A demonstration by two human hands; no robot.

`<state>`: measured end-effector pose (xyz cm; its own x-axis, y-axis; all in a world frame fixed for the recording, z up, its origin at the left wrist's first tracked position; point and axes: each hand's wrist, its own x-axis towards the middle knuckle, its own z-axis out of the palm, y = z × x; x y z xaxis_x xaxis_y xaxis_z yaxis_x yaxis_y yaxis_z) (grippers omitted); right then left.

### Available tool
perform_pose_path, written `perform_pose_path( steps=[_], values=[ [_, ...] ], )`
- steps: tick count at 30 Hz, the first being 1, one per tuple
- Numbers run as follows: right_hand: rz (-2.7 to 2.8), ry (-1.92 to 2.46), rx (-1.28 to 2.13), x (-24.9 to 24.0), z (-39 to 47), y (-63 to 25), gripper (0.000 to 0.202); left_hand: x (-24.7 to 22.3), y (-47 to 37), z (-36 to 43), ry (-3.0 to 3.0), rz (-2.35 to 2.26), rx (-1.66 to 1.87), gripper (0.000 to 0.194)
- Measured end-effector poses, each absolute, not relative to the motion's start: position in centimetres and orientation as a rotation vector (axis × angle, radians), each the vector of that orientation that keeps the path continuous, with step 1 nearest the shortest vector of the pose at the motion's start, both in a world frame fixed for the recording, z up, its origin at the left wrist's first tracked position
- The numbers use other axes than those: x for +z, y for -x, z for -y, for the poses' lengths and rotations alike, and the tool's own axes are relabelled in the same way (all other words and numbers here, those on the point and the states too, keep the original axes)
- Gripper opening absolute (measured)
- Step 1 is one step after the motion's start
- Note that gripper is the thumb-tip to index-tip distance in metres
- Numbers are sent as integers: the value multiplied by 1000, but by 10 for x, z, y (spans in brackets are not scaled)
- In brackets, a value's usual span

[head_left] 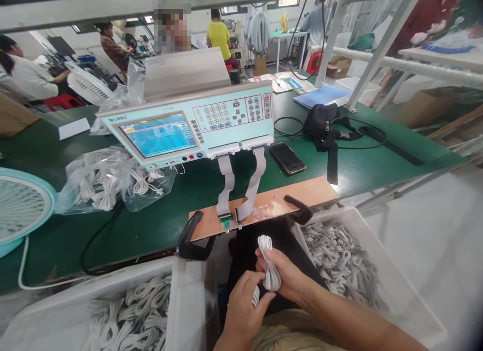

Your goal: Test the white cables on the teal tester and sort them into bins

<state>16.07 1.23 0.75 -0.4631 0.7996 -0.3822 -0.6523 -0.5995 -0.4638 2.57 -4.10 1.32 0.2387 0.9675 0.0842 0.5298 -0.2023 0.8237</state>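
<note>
Over my lap, my right hand (286, 271) is closed around a coiled white cable (270, 275), which stands nearly upright in its grip. Just below and to the left, my left hand (246, 301) has its thumb and fingers bent around another white piece of cable (255, 295); whether it belongs to the same coil is hidden. Above both hands, two grey ribbon cables (252, 185) run from a cable tester (234, 117) down to small connectors (226, 222) on a brown board (264, 208) at the table edge.
White bins of coiled cables flank me, one left (177, 300) and one right (407, 285). Black clamps (192, 235) grip the board's ends. A phone (288, 158), black bag (320, 124), bagged cables (101, 180) and turquoise fan (26, 210) occupy the green table. People sit beyond.
</note>
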Motion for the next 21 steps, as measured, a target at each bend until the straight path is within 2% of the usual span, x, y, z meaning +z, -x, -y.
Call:
perform_pose_path(
  steps=[8, 15, 19, 21],
  values=[
    [422, 923, 2014, 6, -12, -163, 40, 9, -39, 37, -1695, -1397, 904, 18],
    [660, 1153, 1796, 8, -13, -166, 45, 4, -58, 36, -1065, -1415, 887, 11],
    [716, 1224, 1793, -3, -14, -170, 49, 7, -46, 34, -1400, -1375, 994, 10],
    [906, 1309, 1654, -9, -13, -173, 48, 10, -37, 31, -1586, -1358, 1062, 12]
  ],
)
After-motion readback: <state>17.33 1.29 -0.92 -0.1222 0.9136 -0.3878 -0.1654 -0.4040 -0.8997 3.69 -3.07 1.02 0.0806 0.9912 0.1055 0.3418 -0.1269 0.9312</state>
